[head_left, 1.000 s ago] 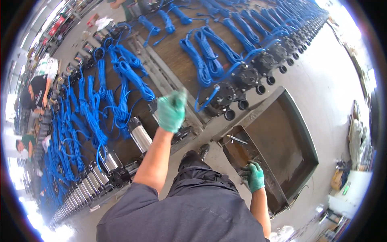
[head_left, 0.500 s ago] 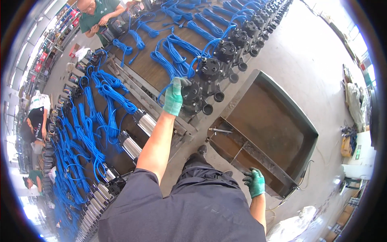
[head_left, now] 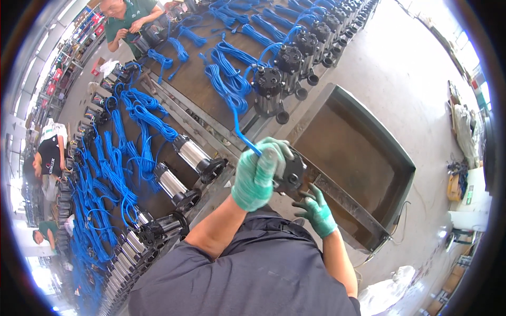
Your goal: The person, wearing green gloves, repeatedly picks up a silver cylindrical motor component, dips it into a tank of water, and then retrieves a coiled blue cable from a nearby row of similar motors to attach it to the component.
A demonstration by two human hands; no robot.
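Observation:
My left hand [head_left: 254, 176], in a green-coated glove, is closed on a submersible pump with a round black top [head_left: 293, 173]. Held in front of my body by the near end of the trough, the pump has its lower part mostly hidden. From my fist a blue cable [head_left: 240, 131] runs up to coiled blue cable [head_left: 227, 87] on the table. Just right of the pump is my gloved right hand [head_left: 317, 211], fingers spread and holding nothing; whether a fingertip touches the pump I cannot tell.
A row of black-topped pumps [head_left: 268, 84] lines the table's right edge. On the left, silver pump bodies [head_left: 192, 155] lie beside blue cable bundles [head_left: 150, 118]. A metal trough [head_left: 363, 124] stands on the floor at right. Across the table a co-worker [head_left: 129, 21] handles parts.
My left hand has taken the nearest pump off the row's end and brought it toward me and rightward. My right hand has risen toward it.

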